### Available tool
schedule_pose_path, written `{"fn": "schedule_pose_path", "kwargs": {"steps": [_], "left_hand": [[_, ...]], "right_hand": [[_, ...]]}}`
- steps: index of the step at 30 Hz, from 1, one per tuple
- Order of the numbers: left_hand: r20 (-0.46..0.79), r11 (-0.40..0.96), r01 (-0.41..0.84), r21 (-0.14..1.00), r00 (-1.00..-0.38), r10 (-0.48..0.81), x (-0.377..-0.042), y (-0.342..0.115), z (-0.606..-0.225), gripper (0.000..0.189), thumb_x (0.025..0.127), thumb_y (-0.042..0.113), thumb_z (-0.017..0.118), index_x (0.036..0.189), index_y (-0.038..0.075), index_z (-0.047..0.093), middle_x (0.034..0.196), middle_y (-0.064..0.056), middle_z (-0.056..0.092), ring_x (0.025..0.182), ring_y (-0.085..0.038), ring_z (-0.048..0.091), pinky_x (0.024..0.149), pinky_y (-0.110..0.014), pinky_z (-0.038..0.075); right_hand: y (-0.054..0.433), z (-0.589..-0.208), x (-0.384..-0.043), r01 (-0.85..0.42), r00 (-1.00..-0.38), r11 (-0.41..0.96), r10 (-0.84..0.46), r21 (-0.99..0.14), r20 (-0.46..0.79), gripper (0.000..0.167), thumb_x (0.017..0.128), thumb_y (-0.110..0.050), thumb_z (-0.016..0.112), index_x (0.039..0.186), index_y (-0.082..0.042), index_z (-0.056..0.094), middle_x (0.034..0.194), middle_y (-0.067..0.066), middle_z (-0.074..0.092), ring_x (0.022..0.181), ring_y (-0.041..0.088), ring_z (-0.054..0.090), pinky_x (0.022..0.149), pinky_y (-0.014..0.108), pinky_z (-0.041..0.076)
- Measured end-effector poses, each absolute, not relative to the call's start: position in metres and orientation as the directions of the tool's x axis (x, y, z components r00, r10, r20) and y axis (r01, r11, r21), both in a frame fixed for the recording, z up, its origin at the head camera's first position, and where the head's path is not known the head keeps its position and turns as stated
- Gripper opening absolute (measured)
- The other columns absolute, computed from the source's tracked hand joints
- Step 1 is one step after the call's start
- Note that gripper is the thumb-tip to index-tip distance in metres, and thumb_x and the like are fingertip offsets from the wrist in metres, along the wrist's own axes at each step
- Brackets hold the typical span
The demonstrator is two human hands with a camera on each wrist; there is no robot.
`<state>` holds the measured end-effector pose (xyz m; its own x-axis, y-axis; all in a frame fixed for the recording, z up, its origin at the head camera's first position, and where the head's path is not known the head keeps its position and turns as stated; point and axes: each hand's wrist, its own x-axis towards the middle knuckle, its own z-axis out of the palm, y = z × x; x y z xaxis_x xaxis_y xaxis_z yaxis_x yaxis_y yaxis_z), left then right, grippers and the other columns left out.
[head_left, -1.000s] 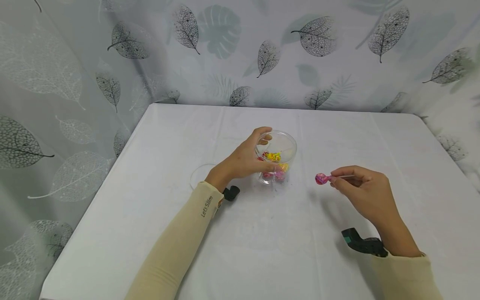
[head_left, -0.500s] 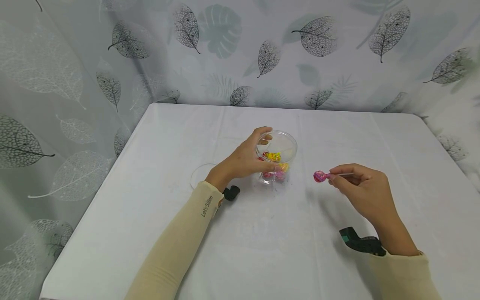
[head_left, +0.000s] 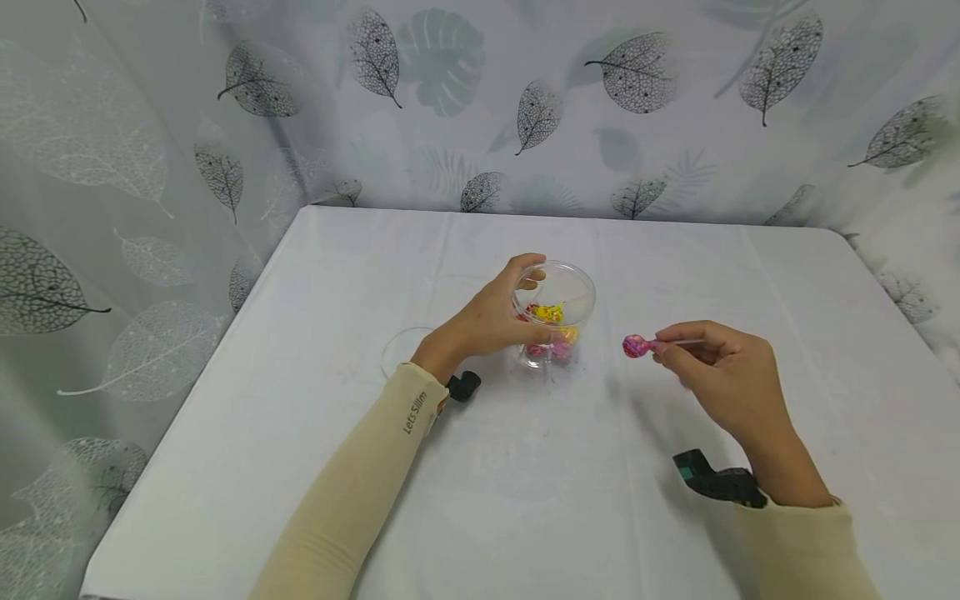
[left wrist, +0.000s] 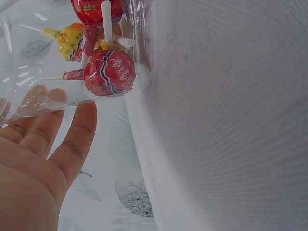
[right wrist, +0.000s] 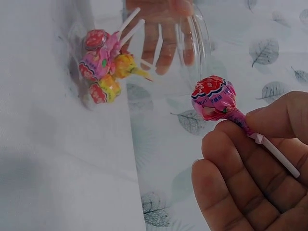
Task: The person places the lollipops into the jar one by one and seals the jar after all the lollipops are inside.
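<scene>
White-clothed table (head_left: 525,475) against leaf-print drapes (head_left: 577,167); left grip (head_left: 491,317) clasping clear jar (head_left: 572,293), right grip (head_left: 723,375) pinching pink lollipop (head_left: 637,346)

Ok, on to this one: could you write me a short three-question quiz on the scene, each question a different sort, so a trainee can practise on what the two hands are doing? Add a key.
1. Multiple choice: what does the left hand grip?
A) a spoon
B) a clear container
C) a folded towel

2. True or false: the lollipop in the right hand is unwrapped.

3. Fill in the blank: the lollipops inside the container are wrapped in pink, red and ____.

Key: 1. B. 2. False; it is wrapped in pink and red. 3. Yellow.
</scene>
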<state>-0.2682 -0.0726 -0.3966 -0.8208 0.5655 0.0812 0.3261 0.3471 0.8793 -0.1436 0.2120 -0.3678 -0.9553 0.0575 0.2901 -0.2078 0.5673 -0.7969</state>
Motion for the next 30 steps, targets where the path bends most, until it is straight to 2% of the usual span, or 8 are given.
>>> {"fn": "schedule_pose_path", "kwargs": {"steps": [3, 10, 16, 30], "left_hand": [[0.081, 0.338, 0.322, 0.884, -0.819, 0.569, -0.268, -0.073, -0.396, 0.103, 0.081, 0.037, 0.09, 0.16, 0.029, 0.026, 0.159, -0.003, 0.044, 0.146, -0.016, 0.042, 0.11, -0.048, 0.045], [0.066, 0.351, 0.31, 0.884, -0.825, 0.562, -0.268, -0.073, -0.395, 0.104, 0.08, 0.039, 0.091, 0.16, 0.03, 0.026, 0.157, 0.005, 0.044, 0.145, -0.012, 0.042, 0.11, -0.047, 0.045], [0.066, 0.358, 0.317, 0.878, -0.822, 0.566, -0.269, -0.072, -0.396, 0.103, 0.08, 0.039, 0.091, 0.16, 0.032, 0.026, 0.159, 0.0, 0.044, 0.145, -0.012, 0.042, 0.111, -0.049, 0.044], [0.068, 0.364, 0.322, 0.874, -0.822, 0.565, -0.268, -0.073, -0.395, 0.1, 0.083, 0.037, 0.089, 0.16, 0.03, 0.026, 0.16, -0.001, 0.043, 0.146, -0.015, 0.041, 0.114, -0.051, 0.041]], "right_hand": [[0.21, -0.367, -0.145, -0.211, -0.954, 0.575, 0.056, -0.791, 0.295, 0.012, 0.096, -0.008, 0.073, 0.105, -0.002, 0.078, 0.083, -0.021, 0.074, 0.074, -0.002, 0.072, 0.06, 0.017, 0.05], [0.208, -0.366, -0.146, -0.223, -0.951, 0.562, 0.053, -0.797, 0.304, 0.012, 0.097, -0.007, 0.071, 0.105, -0.001, 0.078, 0.084, -0.02, 0.075, 0.075, -0.002, 0.072, 0.058, 0.019, 0.048], [0.204, -0.363, -0.148, -0.244, -0.947, 0.531, 0.049, -0.812, 0.317, 0.012, 0.096, -0.004, 0.072, 0.105, 0.001, 0.077, 0.085, -0.019, 0.075, 0.075, -0.001, 0.073, 0.057, 0.019, 0.048], [0.195, -0.36, -0.153, -0.259, -0.944, 0.517, 0.046, -0.816, 0.328, 0.011, 0.095, -0.006, 0.074, 0.104, 0.0, 0.078, 0.085, -0.016, 0.076, 0.075, 0.0, 0.073, 0.064, 0.016, 0.052]]}}
